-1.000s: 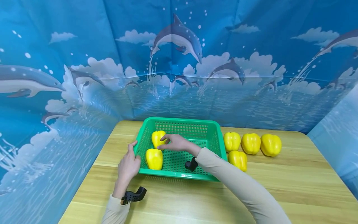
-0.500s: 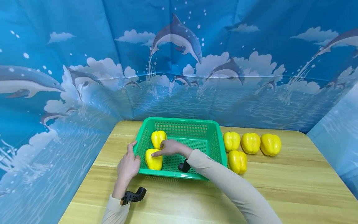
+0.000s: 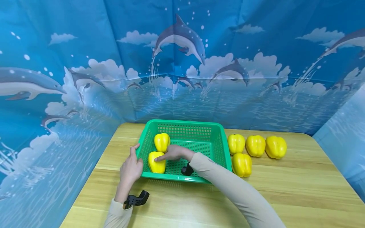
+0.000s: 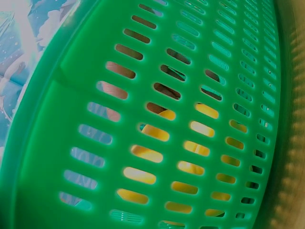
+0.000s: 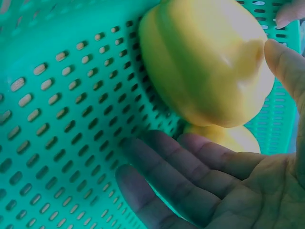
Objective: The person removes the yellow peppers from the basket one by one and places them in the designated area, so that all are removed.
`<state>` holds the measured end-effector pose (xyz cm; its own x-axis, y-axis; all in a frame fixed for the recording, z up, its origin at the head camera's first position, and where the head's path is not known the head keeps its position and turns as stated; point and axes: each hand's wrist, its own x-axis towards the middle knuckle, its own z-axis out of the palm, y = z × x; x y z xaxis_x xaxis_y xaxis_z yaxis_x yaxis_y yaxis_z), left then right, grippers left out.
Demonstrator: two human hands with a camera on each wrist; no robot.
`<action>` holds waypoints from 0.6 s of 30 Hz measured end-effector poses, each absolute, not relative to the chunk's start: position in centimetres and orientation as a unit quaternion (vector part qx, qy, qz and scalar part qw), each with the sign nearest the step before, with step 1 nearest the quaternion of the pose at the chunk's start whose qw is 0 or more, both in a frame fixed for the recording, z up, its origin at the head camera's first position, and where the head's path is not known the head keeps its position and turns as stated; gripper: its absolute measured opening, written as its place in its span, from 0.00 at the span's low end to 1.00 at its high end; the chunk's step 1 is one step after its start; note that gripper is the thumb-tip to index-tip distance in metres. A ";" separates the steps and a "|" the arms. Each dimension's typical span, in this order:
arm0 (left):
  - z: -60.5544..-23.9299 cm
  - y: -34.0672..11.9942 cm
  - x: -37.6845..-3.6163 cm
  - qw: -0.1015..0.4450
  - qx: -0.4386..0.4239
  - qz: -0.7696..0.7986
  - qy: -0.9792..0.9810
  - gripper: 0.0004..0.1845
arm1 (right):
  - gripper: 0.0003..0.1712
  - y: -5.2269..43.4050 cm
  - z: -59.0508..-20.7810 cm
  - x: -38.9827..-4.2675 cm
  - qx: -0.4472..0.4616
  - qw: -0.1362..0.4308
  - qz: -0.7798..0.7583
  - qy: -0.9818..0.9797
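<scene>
Since 1 second ago, the right hand (image 3: 175, 153) has dropped from beside the back pepper (image 3: 161, 142) to the front pepper (image 3: 157, 167), while the left hand (image 3: 131, 169) has stayed at the left side of the basket (image 3: 182, 178). Both peppers sit inside the green basket, near its left wall, 1 behind the other, in about the same places as before. The right hand is not clenched: the right wrist view shows its fingers extended and relaxed beside the front pepper, the thumb tip touching that pepper's skin. The left hand grips the basket's left rim; the left wrist view shows mainly the slotted wall, with yellow showing through the slots. The basket rests on a wooden surface (image 3: 296, 190), near its back edge. On the surface to the right of the basket, 3 yellow peppers (image 3: 255, 146) form a row, and 1 nearer pepper (image 3: 242, 165) lies in front of the row's left end, close to the basket. The person wears beige sleeves (image 3: 238, 194), and a black camera (image 3: 138, 199) is on the left wrist. Behind stands a blue backdrop (image 3: 182, 101) printed with dolphins.
</scene>
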<state>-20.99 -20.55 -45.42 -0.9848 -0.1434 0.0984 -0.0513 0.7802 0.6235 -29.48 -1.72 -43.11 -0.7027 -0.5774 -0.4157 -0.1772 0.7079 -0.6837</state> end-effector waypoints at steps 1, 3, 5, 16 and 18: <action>-45.4 -20.6 -21.0 0.070 0.052 -0.328 -0.941 0.33 | 0.22 -1.7 -43.2 -29.5 -0.218 0.323 -0.321 0.863; -45.4 -20.6 -21.0 0.071 0.053 -0.327 -0.941 0.33 | 0.22 -1.7 -43.5 -29.7 -0.220 0.331 -0.333 0.855; -45.4 -20.6 -21.0 0.072 0.053 -0.327 -0.941 0.33 | 0.22 -1.6 -43.6 -29.8 -0.221 0.337 -0.344 0.848; -45.4 -20.5 -21.0 0.071 0.053 -0.325 -0.942 0.33 | 0.23 -1.4 -44.2 -30.0 -0.208 0.358 -0.352 0.840; -45.4 -20.5 -21.0 0.073 0.053 -0.324 -0.942 0.33 | 0.24 -1.4 -44.3 -30.1 -0.206 0.360 -0.347 0.841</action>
<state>-20.99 -20.49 -45.44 -0.9837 -0.1465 0.1041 -0.0513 0.7841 0.6185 -30.08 -1.39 -44.27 -0.6557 -0.5965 -0.4628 -0.0964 0.6741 -0.7323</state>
